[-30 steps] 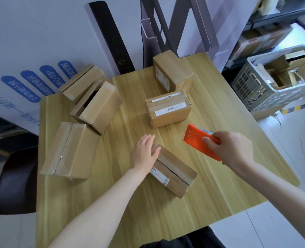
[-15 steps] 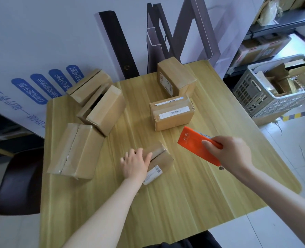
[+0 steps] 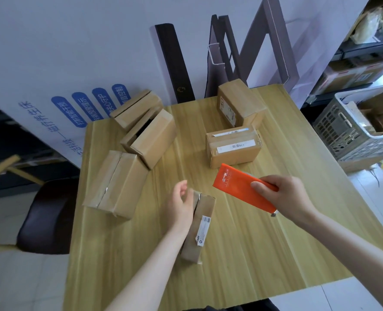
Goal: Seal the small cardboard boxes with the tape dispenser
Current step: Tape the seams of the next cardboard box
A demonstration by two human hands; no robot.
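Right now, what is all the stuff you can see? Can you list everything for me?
table: one, light wood, centre
nearest box: one, brown, front middle of the table
taped box: one, brown, left edge of the table
far-left boxes: two, brown, back left corner, one gaping open
labelled boxes: two, brown, back middle
tape dispenser: one, orange, held above the table
basket: one, grey, right of the table, holding cardboard scraps
chair: one, dark seat, left of the table
left hand: one, relaxed fingers against the nearest box
right hand: one, gripping the tape dispenser
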